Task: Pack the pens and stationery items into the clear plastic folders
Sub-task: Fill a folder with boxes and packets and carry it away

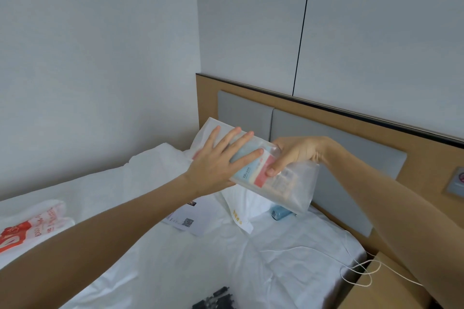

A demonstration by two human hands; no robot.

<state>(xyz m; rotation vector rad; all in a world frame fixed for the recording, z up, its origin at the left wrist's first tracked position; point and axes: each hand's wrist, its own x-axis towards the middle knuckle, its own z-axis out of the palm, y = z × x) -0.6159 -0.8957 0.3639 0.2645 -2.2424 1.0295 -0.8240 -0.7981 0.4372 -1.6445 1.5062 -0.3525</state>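
Observation:
I hold a clear plastic folder (298,183) up in the air above the bed. Inside it sits a flat stationery pack (253,170) with pale blue and red printing. My left hand (221,160) lies flat on the folder's near side, fingers straight and spread. My right hand (291,155) grips the folder from the far side, thumb pinched over the pack. A heap of black pens (216,300) lies on the sheet at the bottom edge.
The bed (175,258) has a white sheet and a pillow (238,208). On it lie a paper with a QR code (185,221), a small blue item (281,213), a red-printed plastic bag (30,226) and a white cable (351,266). A wooden headboard (351,120) stands behind.

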